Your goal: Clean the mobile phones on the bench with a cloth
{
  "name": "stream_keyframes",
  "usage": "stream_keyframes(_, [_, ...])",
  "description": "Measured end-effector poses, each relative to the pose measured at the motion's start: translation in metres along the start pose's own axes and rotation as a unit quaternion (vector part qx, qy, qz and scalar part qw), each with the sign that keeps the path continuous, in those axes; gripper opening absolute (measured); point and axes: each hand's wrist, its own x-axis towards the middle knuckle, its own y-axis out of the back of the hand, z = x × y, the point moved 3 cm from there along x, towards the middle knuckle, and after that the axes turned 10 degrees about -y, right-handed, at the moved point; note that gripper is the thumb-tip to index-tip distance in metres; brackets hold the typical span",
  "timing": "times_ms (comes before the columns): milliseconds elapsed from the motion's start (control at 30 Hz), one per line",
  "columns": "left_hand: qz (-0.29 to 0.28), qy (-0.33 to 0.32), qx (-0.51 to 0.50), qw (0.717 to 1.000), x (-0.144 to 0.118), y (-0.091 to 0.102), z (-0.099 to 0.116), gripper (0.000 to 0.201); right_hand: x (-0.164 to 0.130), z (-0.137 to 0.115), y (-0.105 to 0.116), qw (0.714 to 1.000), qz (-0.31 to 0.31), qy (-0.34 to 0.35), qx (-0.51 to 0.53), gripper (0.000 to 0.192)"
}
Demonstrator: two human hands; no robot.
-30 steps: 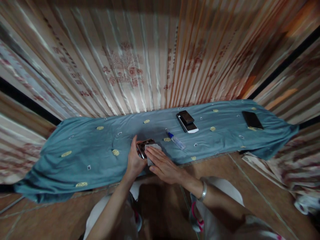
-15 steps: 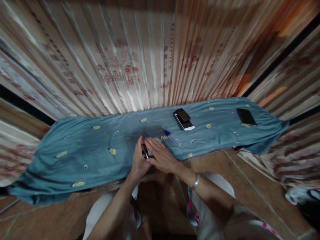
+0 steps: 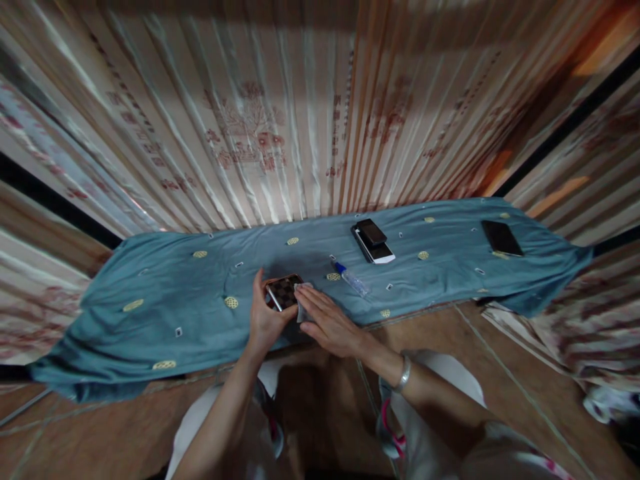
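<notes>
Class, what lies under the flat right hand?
A pale cloth shows beneath the right hand, beside the phone gripped by the left hand. Most of the cloth is covered.

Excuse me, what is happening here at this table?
A person holds a phone in the left hand and presses a small pale cloth against it with the flat right hand, over a blue tablecloth. A small bottle, two stacked phones and another dark phone lie farther back.
</notes>
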Motion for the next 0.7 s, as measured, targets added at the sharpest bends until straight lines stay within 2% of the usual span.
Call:
stream_keyframes(200, [-0.022, -0.002, -0.043, 0.999, -0.004, -0.010, 0.002, 0.102, 0.007, 0.011, -0.001, 0.998, 0.024, -0.043, -0.032, 0.058])
stream_keyframes(333, [-0.038, -0.012, -0.051, 0.998, -0.008, -0.015, 0.001, 0.106, 0.008, 0.009, -0.001, 0.999, 0.030, -0.039, -0.017, 0.057])
stream_keyframes(567, [-0.045, -0.015, -0.012, 0.999, -0.009, -0.012, 0.000, 0.099, 0.002, -0.010, -0.005, 1.000, 0.004, 0.022, -0.005, 0.057])
stream_keyframes(700, [-0.051, -0.041, 0.015, 0.998, -0.011, -0.016, -0.006, 0.086, 0.000, -0.021, -0.009, 0.998, -0.007, 0.069, 0.003, 0.055])
